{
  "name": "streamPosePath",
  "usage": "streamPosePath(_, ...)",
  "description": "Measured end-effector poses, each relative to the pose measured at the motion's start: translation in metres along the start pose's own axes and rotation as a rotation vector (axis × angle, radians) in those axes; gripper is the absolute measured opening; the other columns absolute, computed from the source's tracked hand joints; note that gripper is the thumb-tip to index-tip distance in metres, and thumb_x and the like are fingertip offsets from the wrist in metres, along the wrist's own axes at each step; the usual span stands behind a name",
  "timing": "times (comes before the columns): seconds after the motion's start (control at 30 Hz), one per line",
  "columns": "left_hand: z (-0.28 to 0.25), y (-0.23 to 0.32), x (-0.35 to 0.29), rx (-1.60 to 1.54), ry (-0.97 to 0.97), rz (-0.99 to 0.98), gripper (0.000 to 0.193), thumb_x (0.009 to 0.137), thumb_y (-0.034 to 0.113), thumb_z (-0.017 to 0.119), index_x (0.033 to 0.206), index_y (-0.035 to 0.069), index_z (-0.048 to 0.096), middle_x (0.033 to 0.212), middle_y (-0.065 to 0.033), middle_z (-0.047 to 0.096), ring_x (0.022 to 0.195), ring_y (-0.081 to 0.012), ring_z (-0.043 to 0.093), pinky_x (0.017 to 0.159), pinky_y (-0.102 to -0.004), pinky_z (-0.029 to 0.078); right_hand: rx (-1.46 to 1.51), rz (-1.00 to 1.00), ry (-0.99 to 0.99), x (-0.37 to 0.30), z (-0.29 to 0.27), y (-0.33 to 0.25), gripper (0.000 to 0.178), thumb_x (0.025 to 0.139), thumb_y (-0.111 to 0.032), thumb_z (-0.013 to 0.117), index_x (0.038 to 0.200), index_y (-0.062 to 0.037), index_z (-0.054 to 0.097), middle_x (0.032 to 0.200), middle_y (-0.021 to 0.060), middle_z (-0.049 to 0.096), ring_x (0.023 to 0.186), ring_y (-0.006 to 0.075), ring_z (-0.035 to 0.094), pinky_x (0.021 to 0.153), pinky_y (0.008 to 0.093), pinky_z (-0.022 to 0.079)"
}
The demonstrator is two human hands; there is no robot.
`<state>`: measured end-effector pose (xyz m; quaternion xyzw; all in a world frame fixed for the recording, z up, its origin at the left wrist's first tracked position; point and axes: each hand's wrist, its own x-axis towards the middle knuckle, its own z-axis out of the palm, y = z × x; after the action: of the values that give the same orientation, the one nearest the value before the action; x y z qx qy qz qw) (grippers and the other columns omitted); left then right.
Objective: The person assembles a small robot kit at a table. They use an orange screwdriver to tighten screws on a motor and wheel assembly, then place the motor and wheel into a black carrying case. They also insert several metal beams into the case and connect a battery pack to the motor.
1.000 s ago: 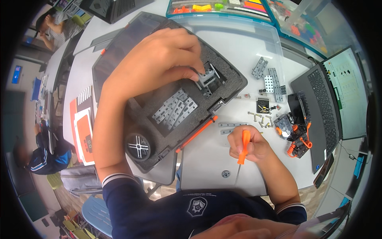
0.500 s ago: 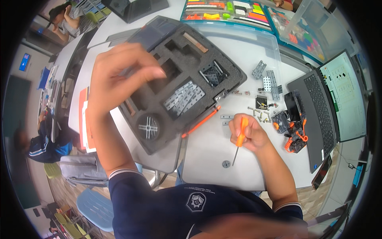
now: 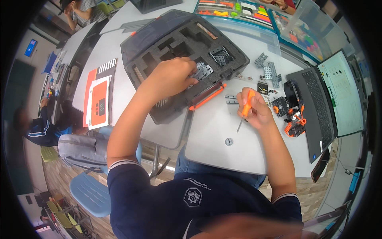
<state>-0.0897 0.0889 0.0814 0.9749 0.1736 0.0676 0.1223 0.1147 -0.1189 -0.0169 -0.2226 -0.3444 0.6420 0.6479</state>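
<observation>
My left hand (image 3: 173,75) reaches down into the black foam-lined case (image 3: 234,75), its fingers bent over the stack of perforated metal strips (image 3: 204,70). The fingertips are partly hidden, so what is pinched there does not show. My right hand (image 3: 259,109) grips the orange handle of a screwdriver (image 3: 248,104) above the white table, with its thin shaft slanting down. Below the shaft tip, apart from it, lies a small grey disc (image 3: 229,142) with holes. Two short metal strips (image 3: 230,99) rest beside the right hand.
Loose screws (image 3: 244,77), a small black tray (image 3: 262,87), grey perforated brackets (image 3: 272,73) and black-and-orange modules (image 3: 294,128) lie toward the right, by an open laptop (image 3: 312,99). Printed booklets (image 3: 99,101) lie left of the case. Behind stands a bin of colourful parts (image 3: 238,10).
My left hand has come down from above the case onto the metal strips. My right hand, still holding the screwdriver, has shifted slightly up in the view. The view itself has also shifted.
</observation>
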Motion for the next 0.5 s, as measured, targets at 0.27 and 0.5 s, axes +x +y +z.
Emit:
streamPosePath(0.27,-0.01,0.031,-0.012,-0.049,0.333,-0.087,0.017,0.087,0.013,0.074,0.1,0.003,0.069,0.089,-0.0097,0.07,0.077,-0.0231,0.066,0.069,-0.0336,0.052,-0.068,-0.074,0.029,-0.001,-0.005,-0.016,0.028,0.102,-0.032,0.06,0.096,-0.0055,0.057,0.069,-0.0039,0.045,0.048,0.0027,0.032,0.048,0.0212,0.024)
streamPosePath(0.5,0.029,0.107,-0.027,-0.482,0.319,0.12,0.023,0.088,-0.009,0.055,0.104,0.003,0.065,0.092,-0.0148,0.068,0.087,-0.0312,0.069,0.078,-0.0396,0.054,-0.305,-0.205,0.405,-0.036,-0.003,-0.078,0.014,0.095,-0.019,0.069,0.093,-0.0071,0.062,0.072,0.0023,0.064,0.048,0.0047,0.039,0.049,0.023,0.028)
